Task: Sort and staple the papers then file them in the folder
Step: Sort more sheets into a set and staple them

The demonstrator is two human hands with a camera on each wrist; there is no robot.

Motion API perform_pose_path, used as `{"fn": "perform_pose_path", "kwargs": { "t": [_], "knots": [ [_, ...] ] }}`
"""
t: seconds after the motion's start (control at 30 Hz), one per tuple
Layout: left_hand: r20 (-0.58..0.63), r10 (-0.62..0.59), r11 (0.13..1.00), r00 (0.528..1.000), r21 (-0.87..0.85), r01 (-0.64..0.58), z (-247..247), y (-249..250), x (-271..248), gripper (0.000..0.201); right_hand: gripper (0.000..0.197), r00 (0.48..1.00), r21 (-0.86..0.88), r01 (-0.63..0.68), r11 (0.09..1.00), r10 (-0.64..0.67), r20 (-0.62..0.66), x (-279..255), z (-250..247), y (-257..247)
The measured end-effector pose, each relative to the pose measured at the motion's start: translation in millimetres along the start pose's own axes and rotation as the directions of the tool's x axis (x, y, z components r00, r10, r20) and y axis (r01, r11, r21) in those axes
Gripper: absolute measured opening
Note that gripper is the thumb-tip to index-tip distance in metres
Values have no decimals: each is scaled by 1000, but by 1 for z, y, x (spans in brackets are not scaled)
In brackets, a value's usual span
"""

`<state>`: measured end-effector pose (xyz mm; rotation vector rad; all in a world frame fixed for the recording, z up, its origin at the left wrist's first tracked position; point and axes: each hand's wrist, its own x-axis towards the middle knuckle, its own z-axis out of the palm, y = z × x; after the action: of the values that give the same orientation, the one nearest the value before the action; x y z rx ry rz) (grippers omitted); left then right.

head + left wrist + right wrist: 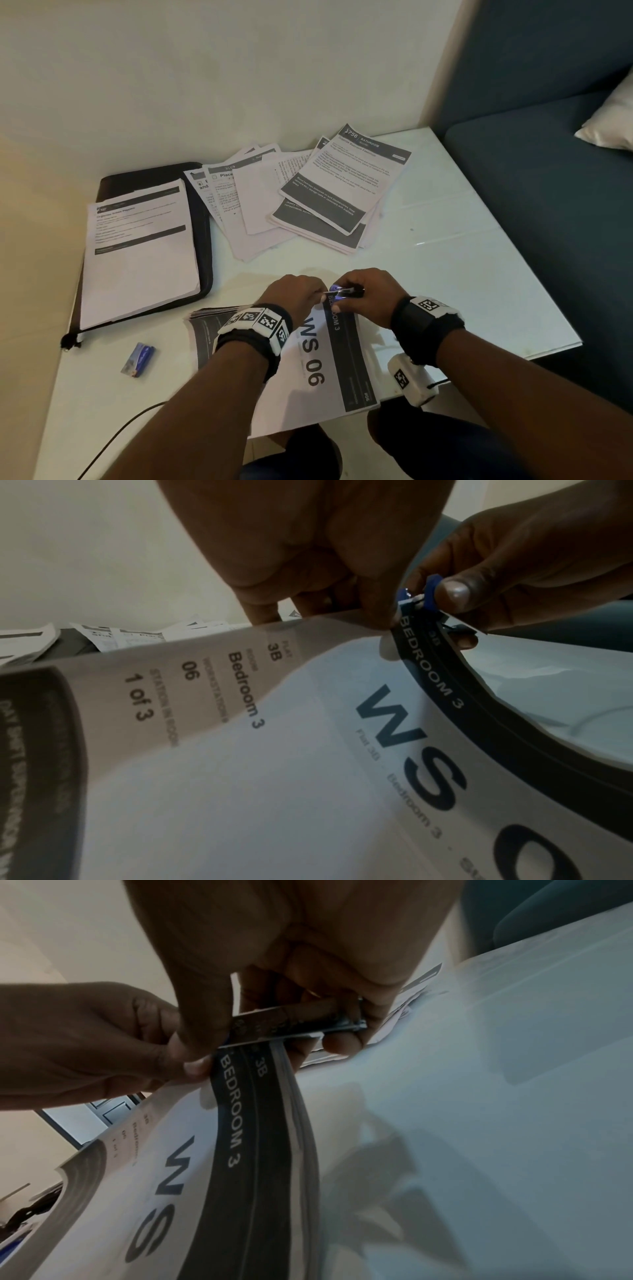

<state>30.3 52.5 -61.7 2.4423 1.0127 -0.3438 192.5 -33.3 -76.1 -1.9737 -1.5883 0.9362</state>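
Frame centre: right hand (371, 294) clamps stapler (346, 292) over top corner of "WS 06" sheaf (318, 363); left hand (294, 296) pinches same corner. Folder (202, 240) left.

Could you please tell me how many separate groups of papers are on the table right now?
3: one stack on the black folder at the left, a loose spread by the wall, and the WS 06 set held in both hands. Hidden sheets underneath are possible.

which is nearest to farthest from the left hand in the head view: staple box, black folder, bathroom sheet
From the left hand:
1. Staple box, near-left on the table.
2. Black folder, at the left, under a paper stack.
3. Bathroom sheet, far right, atop the loose pile.
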Motion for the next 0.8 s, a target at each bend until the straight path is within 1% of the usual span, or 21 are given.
{"fn": "perform_pose_path", "kwargs": {
  "t": [0.1, 0.17, 0.4, 0.57, 0.63, 0.7, 0.8],
  "knots": [
    [13, 22, 1000, 1000, 1, -22, 0, 3, 0, 24, 23, 1000, -37, -9, 999, 8, -12, 0, -1, 0],
    [11, 33, 999, 999, 17, -33, -1, 4, -1, 25, 24, 1000, -51, -10, 999, 9, -14, 0, -1, 1],
    [-10, 36, 999, 999, 28, -35, -2, 3, -2, 26, 37, 1000, -45, 0, 999, 1, 27, 0, -1, 1],
    [33, 25, 999, 999, 30, -26, -1, 2, -2, 26, 26, 1000, -79, 7, 997, -8, -6, 2, 3, 1],
    [25, 26, 999, 999, 26, -26, 0, 2, -2, 26, 25, 1000, -81, 19, 997, -19, -9, 2, 3, 2],
    [7, 25, 999, 1000, 25, -25, -1, 1, -2, 26, 28, 1000, -49, 16, 999, -17, -6, 2, 4, 1],
    [1, 18, 999, 1000, 40, -18, -2, 0, -3, 29, 39, 999, -50, 6, 999, -4, 43, 1, 5, 0]
  ]
}}
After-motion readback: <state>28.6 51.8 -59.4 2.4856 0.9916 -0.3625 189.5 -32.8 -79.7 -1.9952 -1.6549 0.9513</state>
